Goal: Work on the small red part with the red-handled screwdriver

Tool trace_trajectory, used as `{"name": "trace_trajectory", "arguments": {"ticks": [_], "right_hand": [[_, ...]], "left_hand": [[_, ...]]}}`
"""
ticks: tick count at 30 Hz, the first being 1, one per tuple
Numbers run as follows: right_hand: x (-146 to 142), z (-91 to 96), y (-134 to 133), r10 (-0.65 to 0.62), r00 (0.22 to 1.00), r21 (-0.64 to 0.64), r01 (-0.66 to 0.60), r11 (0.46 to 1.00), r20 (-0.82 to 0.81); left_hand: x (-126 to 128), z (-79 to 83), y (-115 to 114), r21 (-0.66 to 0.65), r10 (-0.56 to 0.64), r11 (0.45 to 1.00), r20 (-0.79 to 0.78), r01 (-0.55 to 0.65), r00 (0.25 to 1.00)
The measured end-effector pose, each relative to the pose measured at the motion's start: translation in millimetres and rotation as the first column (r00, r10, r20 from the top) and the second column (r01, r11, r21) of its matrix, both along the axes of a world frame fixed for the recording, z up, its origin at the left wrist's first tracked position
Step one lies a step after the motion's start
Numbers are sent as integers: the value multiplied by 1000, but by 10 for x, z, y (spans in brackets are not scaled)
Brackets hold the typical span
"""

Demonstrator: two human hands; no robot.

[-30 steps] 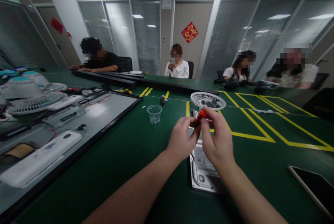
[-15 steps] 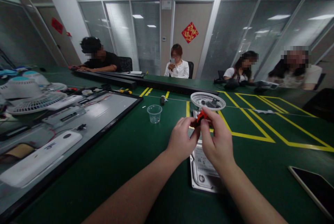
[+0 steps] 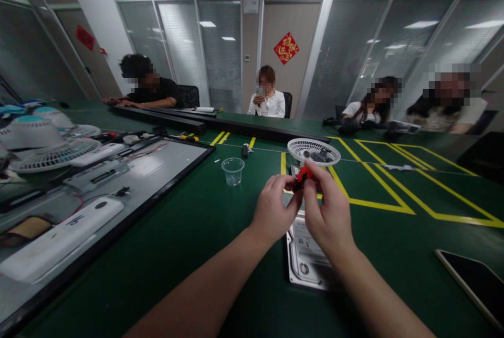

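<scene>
We pick out a red diamond-shaped paper sign [image 3: 286, 48] on the far door with gold characters, too blurred for us to read, and a second red sign [image 3: 85, 38] on the left wall showing no legible writing. We also see a white label [image 3: 308, 243] on the hard drive [image 3: 305, 267] lying on the table under the hands, with rows of print too small to make out, and a dark mark on the white device [image 3: 59, 241] in the tray at left that we cannot decipher.
</scene>
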State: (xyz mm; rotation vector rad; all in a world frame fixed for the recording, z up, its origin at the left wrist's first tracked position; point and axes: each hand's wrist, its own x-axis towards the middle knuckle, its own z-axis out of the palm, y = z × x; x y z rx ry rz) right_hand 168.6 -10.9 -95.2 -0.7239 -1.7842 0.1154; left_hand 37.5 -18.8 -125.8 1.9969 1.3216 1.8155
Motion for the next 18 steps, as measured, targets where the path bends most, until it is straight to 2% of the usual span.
{"name": "trace_trajectory", "arguments": {"ticks": [18], "right_hand": [[-2, 23, 11, -29, 1000, 27, 28, 999, 9]], "left_hand": [[-11, -2, 12, 7, 26, 1000, -3, -26, 1000]]}}
